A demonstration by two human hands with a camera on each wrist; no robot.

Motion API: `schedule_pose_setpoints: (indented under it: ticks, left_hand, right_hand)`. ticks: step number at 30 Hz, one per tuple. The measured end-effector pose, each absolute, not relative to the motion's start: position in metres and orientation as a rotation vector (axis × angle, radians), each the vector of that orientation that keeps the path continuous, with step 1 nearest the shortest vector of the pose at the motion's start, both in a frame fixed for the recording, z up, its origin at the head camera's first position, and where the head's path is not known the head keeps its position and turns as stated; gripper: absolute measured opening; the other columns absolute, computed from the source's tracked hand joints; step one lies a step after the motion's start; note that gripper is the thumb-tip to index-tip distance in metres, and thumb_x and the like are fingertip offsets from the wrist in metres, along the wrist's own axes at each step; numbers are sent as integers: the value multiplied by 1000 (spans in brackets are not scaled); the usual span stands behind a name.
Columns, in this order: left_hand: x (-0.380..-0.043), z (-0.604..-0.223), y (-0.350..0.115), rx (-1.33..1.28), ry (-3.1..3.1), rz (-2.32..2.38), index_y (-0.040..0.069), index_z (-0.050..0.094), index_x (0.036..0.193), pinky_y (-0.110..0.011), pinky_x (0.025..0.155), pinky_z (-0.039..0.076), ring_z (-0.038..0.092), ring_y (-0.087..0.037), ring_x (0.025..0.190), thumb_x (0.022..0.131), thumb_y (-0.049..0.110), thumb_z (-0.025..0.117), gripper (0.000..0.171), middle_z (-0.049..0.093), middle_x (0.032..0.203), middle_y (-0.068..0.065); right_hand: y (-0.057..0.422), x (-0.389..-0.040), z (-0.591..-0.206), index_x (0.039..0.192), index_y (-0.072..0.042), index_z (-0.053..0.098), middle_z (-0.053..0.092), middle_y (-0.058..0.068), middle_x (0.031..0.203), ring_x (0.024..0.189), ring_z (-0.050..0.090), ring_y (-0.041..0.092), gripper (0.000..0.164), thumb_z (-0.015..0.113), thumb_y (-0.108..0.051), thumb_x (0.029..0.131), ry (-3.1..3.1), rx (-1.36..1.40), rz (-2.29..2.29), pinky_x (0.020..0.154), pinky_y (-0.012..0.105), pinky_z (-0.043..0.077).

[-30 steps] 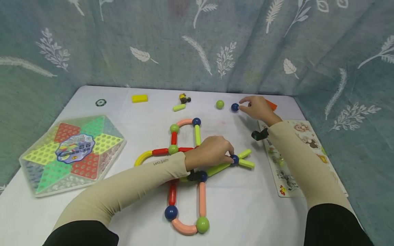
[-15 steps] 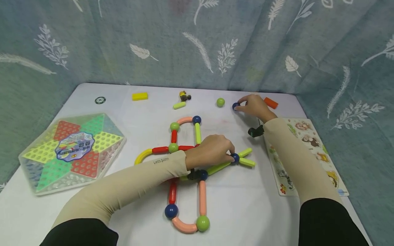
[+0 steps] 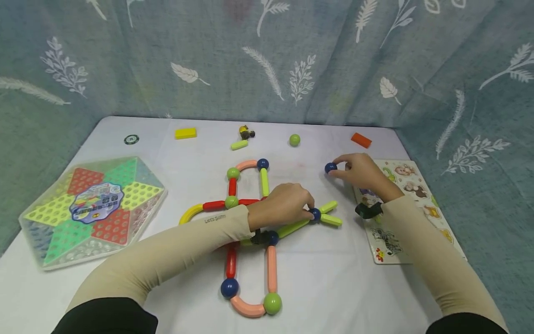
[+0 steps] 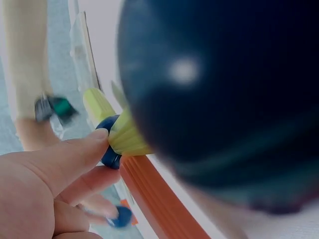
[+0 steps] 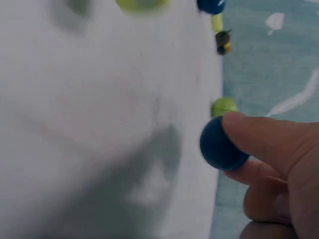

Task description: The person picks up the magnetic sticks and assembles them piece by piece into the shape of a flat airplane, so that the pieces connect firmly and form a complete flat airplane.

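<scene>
Between thumb and fingers, my right hand (image 3: 359, 172) pinches a loose blue ball (image 3: 330, 168) beside the animal puzzle board; the right wrist view shows the ball (image 5: 222, 144) at the fingertips. My left hand (image 3: 288, 204) pinches another blue ball (image 3: 314, 214) at the right end of a figure built from magnetic sticks and balls. Two short yellow-green sticks (image 3: 331, 220) fork out from that ball, and a longer one (image 3: 293, 228) runs back into the figure. Red sticks (image 3: 213, 206), salmon curved sticks (image 3: 247, 308) and green balls (image 3: 272, 304) make up the rest. My left forearm hides the figure's middle.
On the left lies a hexagonal Chinese checkers box (image 3: 96, 208). The animal puzzle board (image 3: 410, 208) lies under my right forearm. Along the back are a yellow block (image 3: 185, 133), a bee figure (image 3: 246, 132), a green ball (image 3: 294, 140) and an orange block (image 3: 361, 140).
My right hand has taken hold of the blue ball at the back and brought it nearer and slightly right, away from the orange block. My left hand stays on its ball.
</scene>
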State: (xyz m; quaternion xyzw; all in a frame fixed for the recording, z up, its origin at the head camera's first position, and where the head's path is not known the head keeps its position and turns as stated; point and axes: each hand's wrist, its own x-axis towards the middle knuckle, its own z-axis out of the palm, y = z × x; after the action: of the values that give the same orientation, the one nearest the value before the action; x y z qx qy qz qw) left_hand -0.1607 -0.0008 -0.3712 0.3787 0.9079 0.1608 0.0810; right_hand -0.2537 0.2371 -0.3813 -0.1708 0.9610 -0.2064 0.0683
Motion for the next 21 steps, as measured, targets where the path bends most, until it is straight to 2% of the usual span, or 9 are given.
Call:
schedule_pose_setpoints:
  ticks: [5,9,21]
  left_hand:
    - [-159,-371,-2,1142,2724,485,19,75,95,-20,57,41,55,-1,70,81,35,73,21,68,84,11]
    - [-159,-372,-3,1137,2741,491,20,75,95,-20,56,41,55,0,70,81,35,73,21,68,85,11]
    - [-158,-372,0,1136,2726,519,18,75,96,-19,55,41,54,0,67,81,34,73,22,68,82,10]
  right_hand:
    - [265,-210,-378,115,-19,66,41,1,53,42,35,16,42,69,-45,82,2856,-595,-629,40,31,31]
    - [274,-189,-382,113,-18,67,39,-3,52,43,33,13,41,69,-45,81,2816,-649,-648,40,29,30]
    - [260,-174,-384,115,-15,66,45,-4,57,47,38,12,39,71,-35,82,2843,-706,-526,43,29,32]
